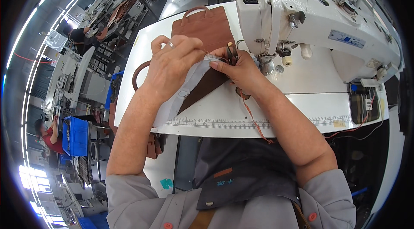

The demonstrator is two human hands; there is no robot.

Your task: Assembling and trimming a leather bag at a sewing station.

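At the table's middle, my left hand (174,67) is closed, its fingertips pinching the upper edge of a white lining (174,104). Close against it, my right hand (243,71) wraps round small dark scissors (231,54), blades pointing up. Its thumb presses on the same edge of the lining. An orange cord (251,116) hangs from the scissors' handle toward the front edge. Dark brown fabric (200,93) lies beside the lining. Behind my hands rests a reddish-brown bag panel (207,24) with a handle; another brown handle (139,74) sticks out left. The pinched spot is partly hidden by fingers.
A white sewing machine (310,22) stands at the right, its needle area just beyond my right hand. A ruler strip (258,122) runs along the front of the white table (302,106). At the left are blue bins (75,136), other machines and people working.
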